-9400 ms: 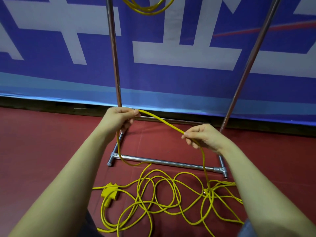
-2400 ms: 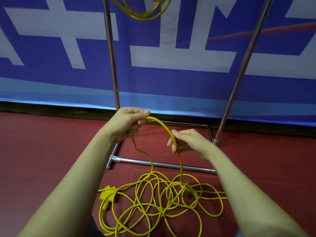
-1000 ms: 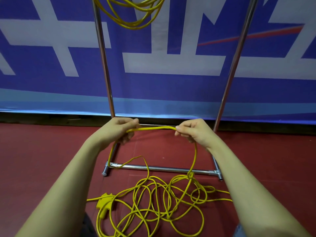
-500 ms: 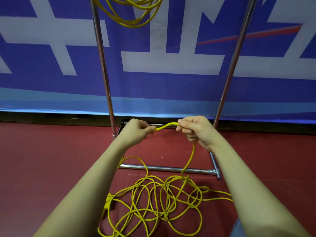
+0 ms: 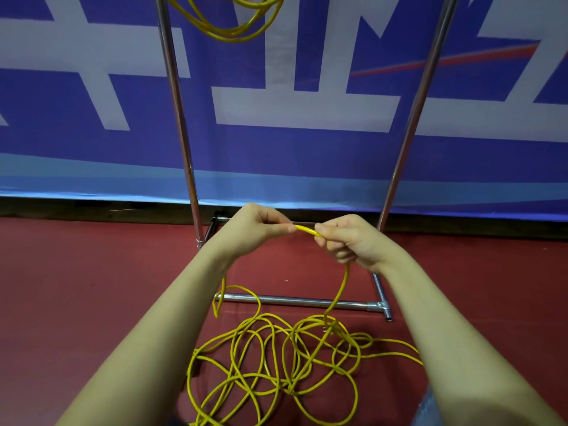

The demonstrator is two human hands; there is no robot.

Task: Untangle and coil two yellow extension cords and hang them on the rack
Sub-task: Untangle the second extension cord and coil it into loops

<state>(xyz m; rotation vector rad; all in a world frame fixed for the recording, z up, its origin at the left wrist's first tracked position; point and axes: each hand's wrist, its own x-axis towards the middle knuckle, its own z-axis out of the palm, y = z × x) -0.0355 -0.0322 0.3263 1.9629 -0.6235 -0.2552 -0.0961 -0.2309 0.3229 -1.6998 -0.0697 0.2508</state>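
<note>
Pinching a short run of yellow cord (image 5: 305, 230) between left hand (image 5: 255, 230) and right hand (image 5: 350, 241), each curled tight on it. Below left hand: one strand dropping to floor. Below both hands: loose tangle (image 5: 276, 361), loops crossing. Below right hand: strand descending into what looks like a knot (image 5: 330, 325). Likely to cinch that knot if drawn upward; likely to snag rack base bar (image 5: 295, 300). Above hands: other cord (image 5: 233, 29) hanging already.

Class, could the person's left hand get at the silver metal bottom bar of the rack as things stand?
Probably not yet: the left hand is pinching the yellow extension cord, though nothing blocks the bar.
</note>
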